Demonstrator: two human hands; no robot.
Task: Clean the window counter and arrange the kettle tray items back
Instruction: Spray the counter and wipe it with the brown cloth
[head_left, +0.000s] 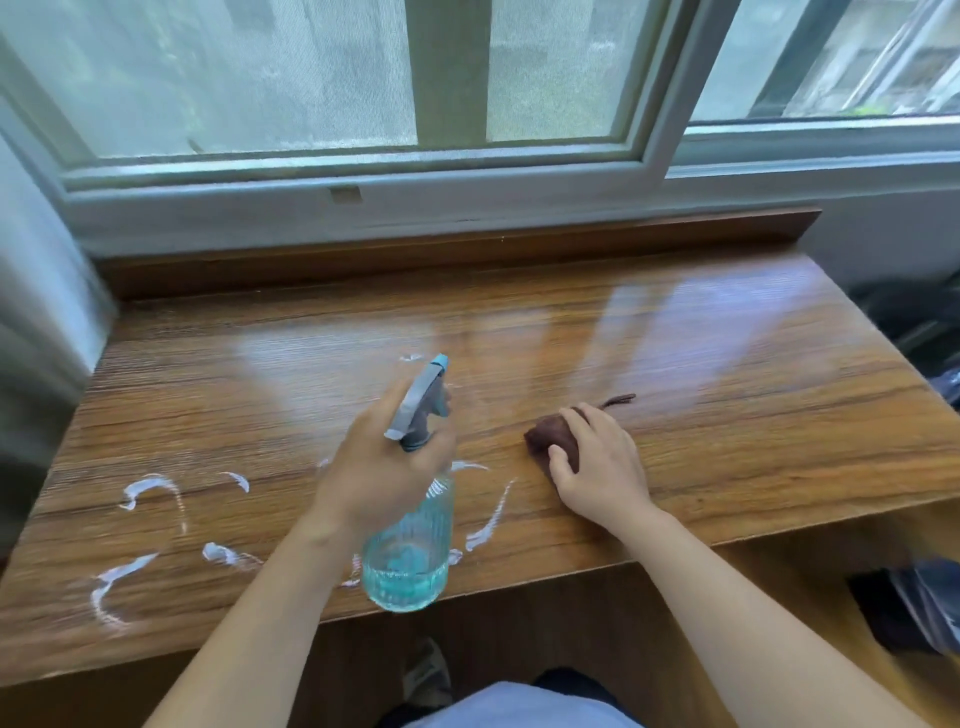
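The wooden window counter (701, 374) runs below the window. Several white streaks of cleaner (150, 488) lie on its left and front parts. My left hand (379, 462) grips the neck of a clear spray bottle (410, 551) with blue liquid and a grey-blue trigger head, held above the counter's front edge with the nozzle pointing away from me. My right hand (597, 467) holds a crumpled dark brown cloth (550, 434) down on the counter, right of the bottle. No kettle or tray is in view.
The window frame (363, 171) and a raised wooden ledge (467, 249) close off the back of the counter. A grey curtain (36, 291) hangs at the left. Dark bags (924, 322) sit past the counter's right end, and more dark items (924, 597) lie lower right.
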